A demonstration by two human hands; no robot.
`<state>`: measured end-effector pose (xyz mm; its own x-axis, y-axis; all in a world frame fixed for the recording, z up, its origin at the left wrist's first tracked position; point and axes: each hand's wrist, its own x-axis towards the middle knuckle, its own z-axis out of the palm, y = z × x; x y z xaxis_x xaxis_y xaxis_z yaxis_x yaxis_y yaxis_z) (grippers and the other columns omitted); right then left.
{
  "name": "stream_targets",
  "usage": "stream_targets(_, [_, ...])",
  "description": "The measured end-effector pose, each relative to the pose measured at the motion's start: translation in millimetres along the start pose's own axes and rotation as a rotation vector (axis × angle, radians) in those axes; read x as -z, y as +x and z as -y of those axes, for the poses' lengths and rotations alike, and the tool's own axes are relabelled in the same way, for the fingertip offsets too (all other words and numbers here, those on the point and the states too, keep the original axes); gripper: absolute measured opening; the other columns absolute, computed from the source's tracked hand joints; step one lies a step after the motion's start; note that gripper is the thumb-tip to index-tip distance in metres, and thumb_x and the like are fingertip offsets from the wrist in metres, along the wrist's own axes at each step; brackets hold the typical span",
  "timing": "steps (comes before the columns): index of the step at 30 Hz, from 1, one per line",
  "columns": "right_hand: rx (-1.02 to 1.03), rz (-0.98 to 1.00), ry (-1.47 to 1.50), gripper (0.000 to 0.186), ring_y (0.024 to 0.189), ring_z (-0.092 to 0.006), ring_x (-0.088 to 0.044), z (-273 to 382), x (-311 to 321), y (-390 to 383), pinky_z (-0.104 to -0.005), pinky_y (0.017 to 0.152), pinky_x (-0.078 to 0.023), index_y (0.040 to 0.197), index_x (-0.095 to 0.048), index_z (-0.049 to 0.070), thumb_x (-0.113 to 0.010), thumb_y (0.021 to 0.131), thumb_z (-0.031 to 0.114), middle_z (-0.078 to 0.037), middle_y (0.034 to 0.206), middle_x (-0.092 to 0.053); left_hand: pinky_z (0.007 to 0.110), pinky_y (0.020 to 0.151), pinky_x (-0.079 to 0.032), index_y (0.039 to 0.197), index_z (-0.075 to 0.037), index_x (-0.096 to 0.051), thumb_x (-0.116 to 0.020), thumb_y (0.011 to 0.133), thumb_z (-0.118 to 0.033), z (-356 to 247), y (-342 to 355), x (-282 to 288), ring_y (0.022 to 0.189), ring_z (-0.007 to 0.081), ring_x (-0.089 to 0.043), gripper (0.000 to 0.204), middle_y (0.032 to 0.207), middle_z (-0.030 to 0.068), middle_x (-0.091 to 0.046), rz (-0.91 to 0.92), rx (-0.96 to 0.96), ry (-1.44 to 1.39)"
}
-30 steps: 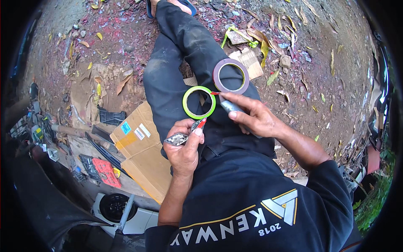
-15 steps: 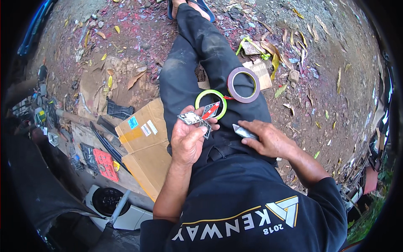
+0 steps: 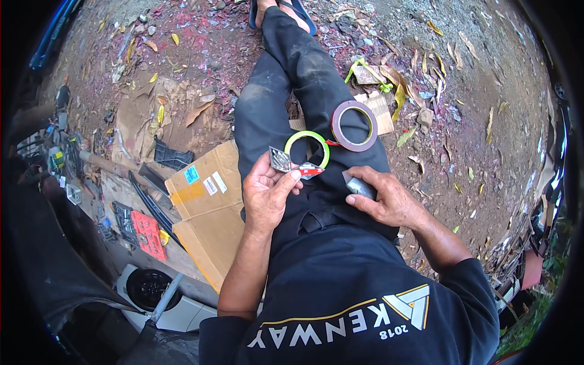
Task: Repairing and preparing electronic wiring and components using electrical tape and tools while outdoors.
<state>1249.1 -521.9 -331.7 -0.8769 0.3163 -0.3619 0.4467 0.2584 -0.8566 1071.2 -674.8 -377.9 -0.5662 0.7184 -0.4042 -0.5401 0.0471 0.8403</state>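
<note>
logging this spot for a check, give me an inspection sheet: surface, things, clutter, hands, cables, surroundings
surface: dark trousers, dusty at one knee
things: green tape roll, purple-brown tape roll, both on the trousers
clutter: opened cardboard, red case, dry leaf
hands: left hand holds silvery pointed piece with red strip; right hand holds grey object, kind unclear
cables: nothing clearly seen
surroundings: dirt ground, black wheel-like disc at lower left

Kinda pointy grey emblem (image 3: 280, 159), red strip (image 3: 309, 171) on one arm, pinched in left fingers (image 3: 287, 182); grey tool (image 3: 360, 187) in right hand (image 3: 392, 198).
</note>
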Motion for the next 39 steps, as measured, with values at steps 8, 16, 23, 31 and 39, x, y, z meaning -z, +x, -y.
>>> stream_targets(8, [-0.001,0.141,-0.405,0.044,0.084,-0.0349,-0.059,-11.6,-17.7,-19.8,-0.0417,0.076,-0.048,0.116,-0.055,0.000,-0.065,0.078,0.019,-0.016,0.091,-0.054,0.023,0.059,-0.050,0.124,0.005,-0.044,-0.055,0.087,0.001,4.9,9.8,6.5,0.073,0.0108,-0.059,0.039,0.098,0.0102,-0.060,0.065,0.049,-0.002])
stream_targets(16, [0.081,0.080,-0.522,0.032,0.084,-0.0301,-0.058,-22.7,-1.3,-9.1,-0.0400,0.072,-0.045,0.100,-0.064,0.002,-0.068,0.076,0.023,-0.013,0.087,-0.058,0.025,0.071,-0.050,0.122,0.007,-0.042,-0.063,0.083,0.001,8.9,25.9,19.1,0.079,0.0123,-0.061,0.045,0.095,0.0104,-0.063,-0.089,0.054,-0.039])
stream_targets(23, [0.246,-0.324,-0.512,0.035,0.094,-0.0347,-0.054,-17.3,14.6,30.5,-0.0416,0.081,-0.043,0.105,-0.058,0.002,-0.068,0.076,0.020,-0.016,0.099,-0.056,0.029,0.070,-0.054,0.114,-0.001,-0.046,-0.059,0.079,0.008,1.4,30.9,16.8,0.074,0.0158,-0.064,0.038,0.089,0.0066,-0.062,-0.049,-0.030,-0.141])
stream_targets(31, [0.206,-0.323,-0.614,0.024,0.089,-0.0331,-0.054,-55.1,-1.0,47.1,-0.0449,0.083,-0.039,0.087,-0.060,0.001,-0.070,0.070,0.015,-0.016,0.087,-0.055,0.036,0.067,-0.053,0.122,-0.002,-0.035,-0.053,0.075,0.010,47.6,37.4,24.2,0.073,0.0233,-0.062,0.052,0.092,0.0098,-0.056,-0.018,0.104,-0.286])
stream_targets(39, [0.099,-0.346,0.278,0.029,0.060,-0.0087,-0.049,-8.2,21.8,85.8,-0.0248,0.055,-0.040,0.103,-0.059,-0.001,-0.050,0.095,0.025,-0.001,0.065,-0.053,0.032,0.059,-0.052,0.141,0.000,-0.008,-0.062,0.085,-0.003,-5.4,66.3,17.5,0.067,0.0189,-0.062,0.078,0.092,0.0097,-0.058,0.064,-0.040,-0.198])
